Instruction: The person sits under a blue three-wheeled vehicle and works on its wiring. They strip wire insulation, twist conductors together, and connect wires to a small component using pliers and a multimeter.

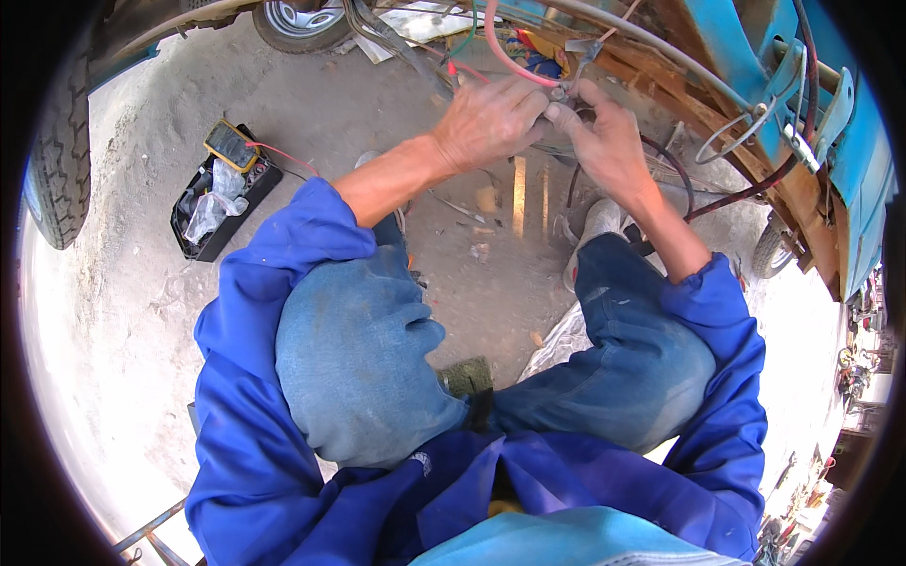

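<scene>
In front of me, under the vehicle's edge, both my hands meet at a small metal fitting (pixel 559 93) on the end of a thick pink-red cable (pixel 505 58). My left hand (pixel 493 121) is closed, its fingertips beside the fitting; what lies inside its fingers is hidden. My right hand (pixel 609 141) pinches the fitting between thumb and forefinger. A thin red-tipped lead (pixel 452 70) stands up just behind my left knuckles. Right above my right fingers hangs a grey connector (pixel 587 47) on a wire.
Left, a yellow-framed multimeter (pixel 231 144) with a red lead rests on a black tray (pixel 215 238) holding plastic bags. A rusty frame with blue panels (pixel 864 189) overhangs the right side. Dark hoses (pixel 746 191) run below it. Tyres (pixel 64 151) stand at the left. My bent knees flank the dusty ground.
</scene>
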The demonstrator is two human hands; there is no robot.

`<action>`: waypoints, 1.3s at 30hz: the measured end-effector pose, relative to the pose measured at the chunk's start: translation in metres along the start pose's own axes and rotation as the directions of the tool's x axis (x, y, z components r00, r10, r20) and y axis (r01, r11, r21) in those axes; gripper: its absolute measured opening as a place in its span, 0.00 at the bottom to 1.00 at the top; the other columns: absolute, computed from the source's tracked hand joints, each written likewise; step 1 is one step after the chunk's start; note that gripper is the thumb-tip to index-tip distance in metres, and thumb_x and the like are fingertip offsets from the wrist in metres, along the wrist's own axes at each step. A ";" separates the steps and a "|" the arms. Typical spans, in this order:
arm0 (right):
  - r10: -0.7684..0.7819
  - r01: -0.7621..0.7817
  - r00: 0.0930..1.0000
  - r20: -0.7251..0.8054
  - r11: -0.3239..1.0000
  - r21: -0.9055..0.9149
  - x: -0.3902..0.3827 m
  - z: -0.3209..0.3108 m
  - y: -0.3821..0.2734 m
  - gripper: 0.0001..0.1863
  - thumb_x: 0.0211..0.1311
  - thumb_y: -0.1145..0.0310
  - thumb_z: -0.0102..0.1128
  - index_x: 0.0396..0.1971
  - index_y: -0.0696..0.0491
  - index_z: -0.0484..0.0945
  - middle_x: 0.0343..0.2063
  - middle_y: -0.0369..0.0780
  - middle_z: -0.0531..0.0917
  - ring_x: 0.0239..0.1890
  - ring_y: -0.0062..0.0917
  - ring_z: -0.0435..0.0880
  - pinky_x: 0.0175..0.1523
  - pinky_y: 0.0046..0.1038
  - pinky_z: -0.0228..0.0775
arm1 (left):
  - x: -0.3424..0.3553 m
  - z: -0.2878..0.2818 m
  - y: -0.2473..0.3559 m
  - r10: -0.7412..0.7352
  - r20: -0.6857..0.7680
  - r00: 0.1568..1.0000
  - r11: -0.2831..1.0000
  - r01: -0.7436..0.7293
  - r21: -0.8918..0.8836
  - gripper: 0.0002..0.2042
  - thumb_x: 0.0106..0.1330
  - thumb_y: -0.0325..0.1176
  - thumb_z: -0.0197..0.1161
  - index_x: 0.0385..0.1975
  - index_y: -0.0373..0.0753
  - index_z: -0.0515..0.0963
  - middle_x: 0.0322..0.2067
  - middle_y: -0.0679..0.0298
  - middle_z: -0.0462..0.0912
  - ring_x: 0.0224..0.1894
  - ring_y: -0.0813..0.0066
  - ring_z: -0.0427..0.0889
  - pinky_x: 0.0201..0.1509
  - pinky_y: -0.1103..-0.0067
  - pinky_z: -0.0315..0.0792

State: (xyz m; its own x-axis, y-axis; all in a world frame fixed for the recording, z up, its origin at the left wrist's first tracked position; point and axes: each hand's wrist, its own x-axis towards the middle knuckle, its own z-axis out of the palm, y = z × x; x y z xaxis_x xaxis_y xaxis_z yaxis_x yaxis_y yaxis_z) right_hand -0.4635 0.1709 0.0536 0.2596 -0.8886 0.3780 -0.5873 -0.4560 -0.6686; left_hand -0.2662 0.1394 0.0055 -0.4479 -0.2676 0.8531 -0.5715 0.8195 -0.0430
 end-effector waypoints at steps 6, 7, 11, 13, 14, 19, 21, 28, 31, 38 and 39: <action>0.002 -0.003 1.000 -0.017 0.999 -0.039 0.007 0.005 0.003 0.16 0.71 0.62 0.62 0.43 0.62 0.78 0.30 0.53 0.85 0.35 0.44 0.88 0.43 0.39 0.77 | -0.007 0.002 -0.003 -0.002 0.054 0.999 1.000 0.003 -0.014 0.11 0.57 0.30 0.71 0.35 0.37 0.76 0.34 0.62 0.79 0.30 0.61 0.83 0.30 0.70 0.79; 0.012 -0.011 1.000 -0.022 1.000 0.023 0.008 0.007 0.005 0.16 0.71 0.62 0.61 0.43 0.62 0.78 0.30 0.53 0.86 0.35 0.43 0.90 0.43 0.39 0.77 | -0.008 0.002 -0.003 -0.002 0.068 0.998 1.000 0.003 -0.020 0.11 0.57 0.29 0.70 0.35 0.37 0.75 0.35 0.62 0.79 0.30 0.61 0.83 0.30 0.70 0.79; 0.059 -0.058 0.998 -0.022 0.997 0.058 0.007 0.009 0.012 0.15 0.72 0.63 0.61 0.43 0.62 0.78 0.33 0.53 0.88 0.37 0.38 0.92 0.44 0.36 0.80 | -0.011 0.002 -0.004 -0.020 0.108 0.994 0.999 0.024 -0.034 0.10 0.58 0.29 0.70 0.34 0.37 0.74 0.34 0.62 0.78 0.30 0.61 0.83 0.30 0.69 0.79; 0.077 -0.077 0.997 -0.009 0.997 0.031 0.008 0.009 0.013 0.14 0.72 0.64 0.61 0.43 0.63 0.78 0.33 0.51 0.89 0.37 0.34 0.93 0.44 0.34 0.81 | -0.012 0.003 -0.003 -0.021 0.117 0.993 0.999 0.026 -0.041 0.10 0.58 0.29 0.69 0.34 0.38 0.74 0.33 0.61 0.78 0.29 0.60 0.83 0.29 0.69 0.78; 0.123 -0.122 0.992 -0.015 0.991 0.063 0.008 0.010 0.014 0.14 0.72 0.65 0.61 0.42 0.63 0.79 0.33 0.50 0.89 0.37 0.33 0.93 0.43 0.33 0.81 | -0.012 0.003 -0.002 -0.021 0.123 0.992 0.999 0.027 -0.044 0.10 0.58 0.29 0.69 0.34 0.38 0.74 0.32 0.61 0.78 0.29 0.60 0.83 0.28 0.68 0.78; 0.336 -0.336 0.941 0.035 0.925 0.177 0.012 0.009 0.013 0.12 0.75 0.68 0.60 0.42 0.64 0.78 0.35 0.41 0.85 0.36 0.24 0.89 0.43 0.25 0.85 | -0.013 0.002 0.003 -0.082 0.171 0.982 0.993 0.096 -0.072 0.10 0.61 0.29 0.69 0.34 0.38 0.73 0.26 0.59 0.81 0.25 0.57 0.84 0.25 0.65 0.77; 0.333 -0.335 0.942 0.049 0.918 0.210 0.013 0.007 0.012 0.12 0.75 0.67 0.61 0.41 0.63 0.79 0.33 0.40 0.85 0.35 0.24 0.88 0.43 0.25 0.84 | -0.012 0.001 0.004 -0.118 0.179 0.977 0.985 0.137 -0.100 0.10 0.62 0.30 0.69 0.33 0.38 0.73 0.25 0.59 0.82 0.25 0.56 0.84 0.25 0.64 0.77; 0.374 -0.364 0.926 0.047 0.858 0.363 0.012 0.007 0.012 0.14 0.75 0.64 0.62 0.34 0.62 0.79 0.28 0.42 0.87 0.34 0.24 0.91 0.37 0.24 0.82 | -0.014 0.001 0.012 -0.197 0.216 0.957 0.965 0.228 -0.131 0.10 0.64 0.32 0.69 0.33 0.39 0.73 0.25 0.58 0.82 0.26 0.54 0.84 0.25 0.64 0.76; 0.376 -0.372 0.925 0.051 0.873 0.316 0.012 0.006 0.011 0.14 0.74 0.64 0.63 0.35 0.62 0.79 0.29 0.41 0.87 0.33 0.23 0.90 0.38 0.23 0.81 | -0.016 0.001 0.012 -0.175 0.226 0.958 0.980 0.192 -0.056 0.10 0.63 0.33 0.69 0.33 0.40 0.74 0.26 0.60 0.82 0.26 0.56 0.85 0.26 0.65 0.76; 0.287 -0.301 0.953 0.093 0.901 0.311 0.009 -0.006 0.012 0.14 0.74 0.61 0.65 0.39 0.59 0.81 0.32 0.37 0.86 0.36 0.20 0.88 0.44 0.22 0.80 | -0.014 -0.019 0.007 -0.179 0.093 0.979 0.973 0.190 -0.133 0.10 0.62 0.37 0.70 0.36 0.39 0.80 0.35 0.60 0.83 0.38 0.60 0.85 0.36 0.65 0.79; 0.284 -0.301 0.954 0.098 0.897 0.324 0.009 -0.006 0.012 0.14 0.74 0.61 0.65 0.39 0.59 0.81 0.32 0.37 0.86 0.36 0.20 0.87 0.45 0.22 0.80 | -0.011 -0.018 0.005 -0.174 0.066 0.983 0.973 0.181 -0.143 0.11 0.62 0.36 0.71 0.38 0.39 0.80 0.37 0.59 0.83 0.40 0.58 0.85 0.39 0.66 0.79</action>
State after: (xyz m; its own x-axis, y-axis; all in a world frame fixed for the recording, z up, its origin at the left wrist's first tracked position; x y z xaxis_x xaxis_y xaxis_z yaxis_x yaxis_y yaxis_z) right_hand -0.4729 0.1578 0.0531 0.1561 -0.9819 0.1077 -0.3569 -0.1577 -0.9207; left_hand -0.2517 0.1560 0.0054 -0.3862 -0.4386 0.8115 -0.5389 0.8212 0.1873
